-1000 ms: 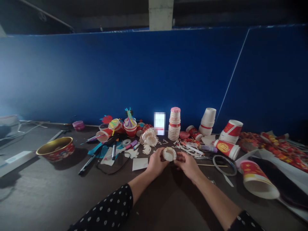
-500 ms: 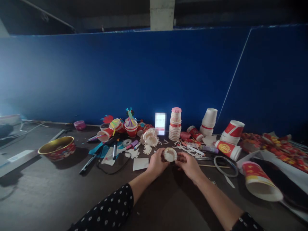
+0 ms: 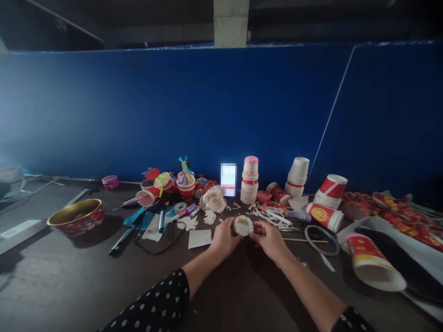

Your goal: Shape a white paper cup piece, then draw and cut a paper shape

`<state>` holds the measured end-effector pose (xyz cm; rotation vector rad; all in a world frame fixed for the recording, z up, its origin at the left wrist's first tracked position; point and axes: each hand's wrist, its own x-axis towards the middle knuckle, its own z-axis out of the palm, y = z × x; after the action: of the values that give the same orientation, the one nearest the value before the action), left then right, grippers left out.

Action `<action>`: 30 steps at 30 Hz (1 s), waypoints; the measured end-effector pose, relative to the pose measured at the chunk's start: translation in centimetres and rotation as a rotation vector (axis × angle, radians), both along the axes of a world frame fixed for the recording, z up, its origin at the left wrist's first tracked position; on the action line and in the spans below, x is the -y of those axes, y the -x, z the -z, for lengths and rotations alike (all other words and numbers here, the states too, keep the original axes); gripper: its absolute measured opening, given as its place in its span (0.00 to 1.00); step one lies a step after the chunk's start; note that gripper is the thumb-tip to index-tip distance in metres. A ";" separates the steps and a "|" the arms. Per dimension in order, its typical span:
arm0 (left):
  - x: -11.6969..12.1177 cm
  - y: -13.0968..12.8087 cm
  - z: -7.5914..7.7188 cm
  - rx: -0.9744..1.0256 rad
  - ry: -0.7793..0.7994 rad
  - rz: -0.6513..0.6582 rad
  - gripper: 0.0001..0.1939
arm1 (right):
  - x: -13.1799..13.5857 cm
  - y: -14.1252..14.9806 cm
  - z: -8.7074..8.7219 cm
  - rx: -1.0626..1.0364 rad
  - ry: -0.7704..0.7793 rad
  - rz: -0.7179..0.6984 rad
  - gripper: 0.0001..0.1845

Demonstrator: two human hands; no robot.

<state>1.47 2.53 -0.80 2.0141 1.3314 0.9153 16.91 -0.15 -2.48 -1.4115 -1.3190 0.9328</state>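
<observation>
Between my two hands is a small round white paper cup piece (image 3: 243, 226) with a frilled, cut rim, its hollow side facing me. My left hand (image 3: 224, 237) is closed on its left edge, thumb along the lower side. At the right edge, the fingers of my right hand (image 3: 269, 238) pinch the rim. Left of my left hand lies a square of white paper (image 3: 200, 239). Just beyond my hands, a larger frilled white paper piece (image 3: 213, 200) rests among scraps. White paper offcuts (image 3: 260, 213) lie behind my right hand.
Stacked paper cups (image 3: 249, 184) stand at the back, beside a bright blurred screen (image 3: 228, 179). A red-and-gold bowl (image 3: 76, 218) sits left, near a black pen (image 3: 123, 240). On the right are a coiled cable (image 3: 321, 240) and a tipped cup (image 3: 372, 263). A blue partition (image 3: 173, 101) rises behind.
The whole view has shifted slightly. Both hands keep hold of the white cup piece, which is tilted a little differently towards me.
</observation>
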 end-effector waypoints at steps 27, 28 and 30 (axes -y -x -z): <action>0.0 -0.1 0.4 -0.153 -0.107 -0.026 0.19 | 0.1 -0.1 0.1 0.226 -0.022 0.002 0.11; 0.0 -0.1 0.4 -0.160 -0.111 -0.025 0.19 | 0.1 -0.1 0.1 0.228 -0.023 0.003 0.11; 0.0 -0.1 0.5 -0.175 -0.107 -0.028 0.19 | 0.2 -0.1 0.1 0.235 -0.022 0.007 0.11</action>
<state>1.57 2.51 -1.25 2.2058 1.4346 0.8551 17.02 -0.31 -2.58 -1.5428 -1.4909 0.7627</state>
